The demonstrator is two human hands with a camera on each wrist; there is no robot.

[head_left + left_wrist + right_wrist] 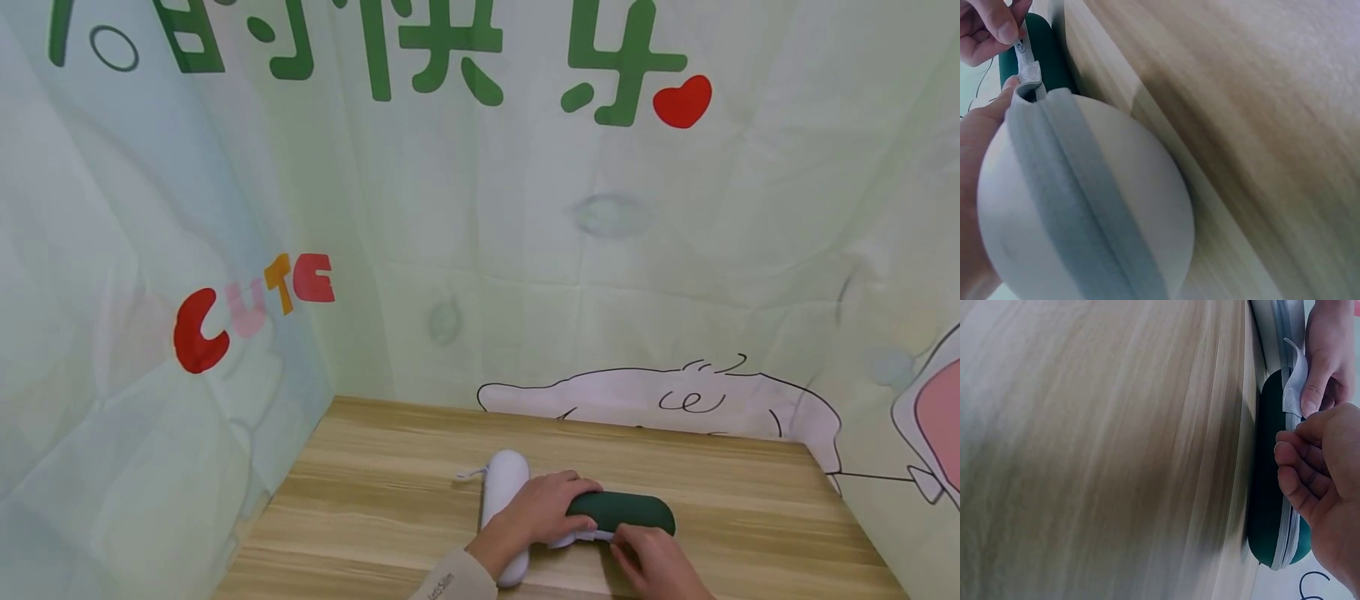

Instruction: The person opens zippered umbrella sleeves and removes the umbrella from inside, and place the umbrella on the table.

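A dark green zippered case (626, 510) lies crosswise on the wooden table, its light zipper band (1289, 531) along the side. My left hand (546, 507) grips the case's left end, fingers over the top and thumb at the near side. With thumb and forefinger, my right hand (657, 560) pinches the zipper pull at the band; its other fingers are curled in the right wrist view. A whitish case (506, 483) with a grey zipper band (1085, 200) lies lengthwise under my left wrist, left of the green one.
A thin strap (471, 474) sticks out from the far left of the whitish case. The wooden table (375, 483) ends at a printed cloth backdrop (465, 250) behind and on both sides, with green characters and coloured letters.
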